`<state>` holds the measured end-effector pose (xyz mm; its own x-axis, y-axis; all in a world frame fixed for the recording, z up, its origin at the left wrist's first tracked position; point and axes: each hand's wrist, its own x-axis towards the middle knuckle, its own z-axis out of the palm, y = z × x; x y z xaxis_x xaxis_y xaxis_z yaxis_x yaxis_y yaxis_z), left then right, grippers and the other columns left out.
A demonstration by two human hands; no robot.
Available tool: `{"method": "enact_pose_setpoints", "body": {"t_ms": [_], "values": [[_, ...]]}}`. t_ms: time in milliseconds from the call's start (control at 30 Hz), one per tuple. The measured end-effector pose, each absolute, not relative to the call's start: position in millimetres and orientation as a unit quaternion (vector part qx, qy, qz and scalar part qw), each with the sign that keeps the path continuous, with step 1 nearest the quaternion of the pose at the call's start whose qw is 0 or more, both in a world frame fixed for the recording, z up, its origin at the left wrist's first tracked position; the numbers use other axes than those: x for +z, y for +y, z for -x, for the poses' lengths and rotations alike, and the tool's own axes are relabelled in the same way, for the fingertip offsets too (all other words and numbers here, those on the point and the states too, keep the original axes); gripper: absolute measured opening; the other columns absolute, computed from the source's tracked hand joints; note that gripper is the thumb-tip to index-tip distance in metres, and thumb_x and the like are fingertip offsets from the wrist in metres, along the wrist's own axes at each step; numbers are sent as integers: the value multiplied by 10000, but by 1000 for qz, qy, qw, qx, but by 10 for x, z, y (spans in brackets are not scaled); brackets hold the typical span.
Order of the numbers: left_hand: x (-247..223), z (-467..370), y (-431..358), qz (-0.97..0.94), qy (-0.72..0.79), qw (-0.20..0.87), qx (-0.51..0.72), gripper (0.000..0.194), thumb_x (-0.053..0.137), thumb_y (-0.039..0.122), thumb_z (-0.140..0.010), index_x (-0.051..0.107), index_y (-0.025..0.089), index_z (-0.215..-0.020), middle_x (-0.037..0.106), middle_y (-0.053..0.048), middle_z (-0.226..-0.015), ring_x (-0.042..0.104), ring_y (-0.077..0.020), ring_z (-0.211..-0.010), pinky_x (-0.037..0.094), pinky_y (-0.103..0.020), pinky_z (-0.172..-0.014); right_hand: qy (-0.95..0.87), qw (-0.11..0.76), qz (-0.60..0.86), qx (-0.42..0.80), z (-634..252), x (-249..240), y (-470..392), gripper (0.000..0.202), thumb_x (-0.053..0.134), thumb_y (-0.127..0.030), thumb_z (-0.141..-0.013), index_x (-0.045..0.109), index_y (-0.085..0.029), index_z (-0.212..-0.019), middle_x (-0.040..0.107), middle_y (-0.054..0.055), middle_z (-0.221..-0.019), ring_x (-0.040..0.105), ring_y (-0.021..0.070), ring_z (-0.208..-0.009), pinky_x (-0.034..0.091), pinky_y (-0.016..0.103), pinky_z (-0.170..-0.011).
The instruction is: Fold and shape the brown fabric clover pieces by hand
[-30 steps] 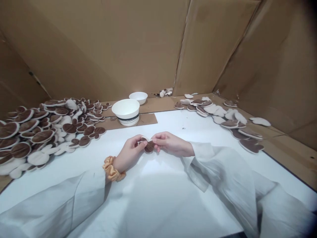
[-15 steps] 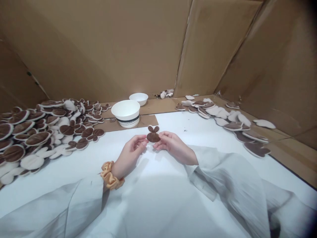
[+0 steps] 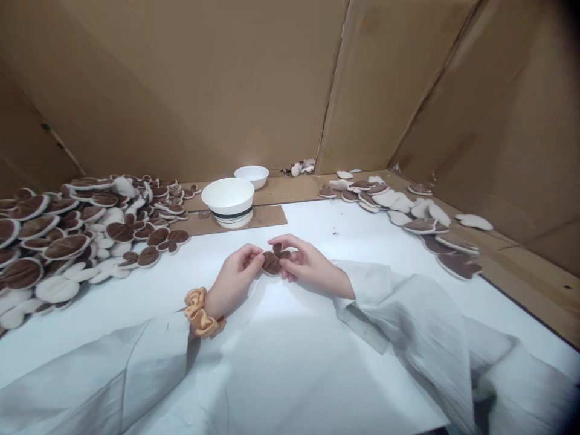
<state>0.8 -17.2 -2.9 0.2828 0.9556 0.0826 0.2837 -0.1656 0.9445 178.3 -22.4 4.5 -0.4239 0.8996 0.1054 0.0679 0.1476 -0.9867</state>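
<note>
Between my two hands is a small brown plush bunny-head patch [image 3: 272, 263], with a rounded body and two ear-like lobes. My left hand [image 3: 238, 270] pinches its left edge between thumb and fingers. My right hand [image 3: 309, 266] is closed on the lobes at the right, its index finger reaching over the top one. The patch is held just above the white tabletop [image 3: 281, 356], its lobes pointing up and to the right. Part of it is hidden behind my right fingers.
At left lies a large heap of brown-and-white patches [image 3: 67, 246]. A spread of similar patches [image 3: 423, 226] lies at right. A white bowl with a black band [image 3: 228, 196] stands on cardboard ahead, a smaller white bowl [image 3: 256, 176] behind it. Cardboard walls [image 3: 181, 90] enclose the table.
The patch has turned clockwise, from ears upright to ears tilted right, and has come slightly lower. My right hand has shifted its fingers onto the ears. The view has shifted a little.
</note>
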Motion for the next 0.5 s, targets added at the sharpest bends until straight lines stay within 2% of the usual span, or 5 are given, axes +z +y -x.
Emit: {"method": "enact_pose_setpoints", "body": {"t_ms": [67,200,400,500], "values": [[-30,-7,-172,-667,459,446,381,219,501,367,-814,572,163,-847,589,-7,-711,511,-133,-644,381,-237,-628,-649,390,367,541,-1776,44,-235,295,473,-129,-760,477,-219,-1041,447,-5,-899,555,52,-564,454,204,-497],[-13,-13,-189,-671,432,466,382,247,519,392,-804,587,165,-871,622,-32,-767,546,-156,-701,404,-253,-667,-632,401,343,567,-1752,7,-244,282,506,-156,-765,440,-227,-1030,466,-6,-912,565,67,-608,476,226,-543],[18,-31,-210,-671,413,493,368,205,490,352,-831,556,161,-800,571,-5,-668,520,-137,-648,397,-253,-641,-636,389,365,559,-1732,22,-273,151,509,-211,-807,450,-191,-945,501,-35,-692,541,92,-577,464,246,-562],[31,-53,-216,-638,399,549,363,205,503,344,-825,535,152,-761,546,0,-647,500,-124,-618,391,-255,-625,-641,378,381,548,-1734,35,-278,130,517,-202,-800,469,-186,-919,502,-40,-633,534,103,-571,454,246,-550]]}}
